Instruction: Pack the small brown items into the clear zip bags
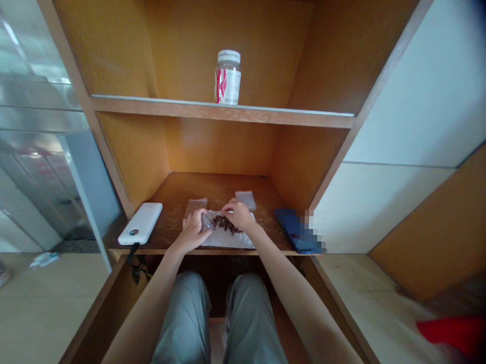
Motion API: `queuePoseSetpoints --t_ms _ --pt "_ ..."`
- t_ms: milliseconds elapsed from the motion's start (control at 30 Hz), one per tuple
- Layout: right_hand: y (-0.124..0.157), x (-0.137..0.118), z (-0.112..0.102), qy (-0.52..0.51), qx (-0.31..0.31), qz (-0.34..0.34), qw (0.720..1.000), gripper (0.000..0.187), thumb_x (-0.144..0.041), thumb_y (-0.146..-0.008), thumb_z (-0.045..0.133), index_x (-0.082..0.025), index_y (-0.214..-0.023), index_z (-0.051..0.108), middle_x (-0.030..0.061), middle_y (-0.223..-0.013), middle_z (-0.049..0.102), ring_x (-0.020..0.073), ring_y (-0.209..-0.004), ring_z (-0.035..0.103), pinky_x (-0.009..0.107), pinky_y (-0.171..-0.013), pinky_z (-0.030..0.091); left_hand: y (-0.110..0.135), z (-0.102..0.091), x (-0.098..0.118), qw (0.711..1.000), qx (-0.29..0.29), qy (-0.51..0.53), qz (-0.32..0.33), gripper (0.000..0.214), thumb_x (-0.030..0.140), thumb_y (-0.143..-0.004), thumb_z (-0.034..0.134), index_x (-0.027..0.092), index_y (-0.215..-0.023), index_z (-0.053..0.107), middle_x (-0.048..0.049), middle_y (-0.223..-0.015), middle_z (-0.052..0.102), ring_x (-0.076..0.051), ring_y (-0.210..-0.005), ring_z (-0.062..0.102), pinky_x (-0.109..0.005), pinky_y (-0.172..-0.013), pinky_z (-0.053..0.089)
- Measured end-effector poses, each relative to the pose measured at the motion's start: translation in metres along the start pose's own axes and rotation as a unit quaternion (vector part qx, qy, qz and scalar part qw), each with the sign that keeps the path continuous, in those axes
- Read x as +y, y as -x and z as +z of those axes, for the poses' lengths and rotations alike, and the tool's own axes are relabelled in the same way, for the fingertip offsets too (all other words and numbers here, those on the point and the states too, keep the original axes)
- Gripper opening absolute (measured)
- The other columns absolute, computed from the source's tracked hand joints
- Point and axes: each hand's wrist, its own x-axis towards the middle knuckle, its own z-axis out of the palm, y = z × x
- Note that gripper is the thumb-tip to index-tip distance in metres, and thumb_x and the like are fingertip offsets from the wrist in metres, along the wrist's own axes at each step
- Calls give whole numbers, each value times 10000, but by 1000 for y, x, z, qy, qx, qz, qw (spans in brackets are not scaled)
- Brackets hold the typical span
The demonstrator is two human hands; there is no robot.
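On the lower shelf lies a white sheet [228, 241] bearing a heap of small dark brown stick-like pieces [225, 224]. My left hand [193, 232] is closed on a clear plastic bag [207, 221] at the sheet's left edge. Over the heap, my right hand [239, 214] has its fingertips drawn together in a pinch; what is between them is too small to make out. Behind my left hand lies another small clear plastic bag [197, 203]. A flat whitish, see-through bag [246, 198] rests just behind my right hand.
A white power bank [141, 224] with a black cable lies at the shelf's left end. At the right end is a dark blue phone [295, 230]. A white-capped jar [228, 78] stands on the upper shelf. Below, an open drawer [87, 317] surrounds my knees.
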Motion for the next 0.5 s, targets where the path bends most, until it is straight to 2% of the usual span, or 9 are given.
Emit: queuePoseSetpoints --t_ms 100,233,500 --pt "-1 0 -5 92 -53 22 994 174 -192 -774 525 -181 -794 697 64 -866 644 142 -812 578 221 -743 409 0 -1 1 1000 -2 3 -1 465 273 -700 456 224 -1143 328 -75 -1185 443 -266 -1143 372 -452 -932 262" --pt "-4 -8 -8 175 -95 20 980 205 -213 -775 503 -188 -831 698 80 -910 647 166 -849 583 229 -747 411 1 -2 2 1000 -3 5 -6 472 268 -695 462 226 -1146 327 -69 -1173 449 -264 -1123 387 -452 -927 264" --pt "-14 -13 -3 223 -131 1 966 224 -177 -755 492 -140 -844 694 141 -892 667 225 -834 615 277 -697 443 0 -2 2 1000 -8 6 -14 467 269 -696 466 219 -1141 335 -77 -1152 456 -266 -1110 386 -441 -915 272"
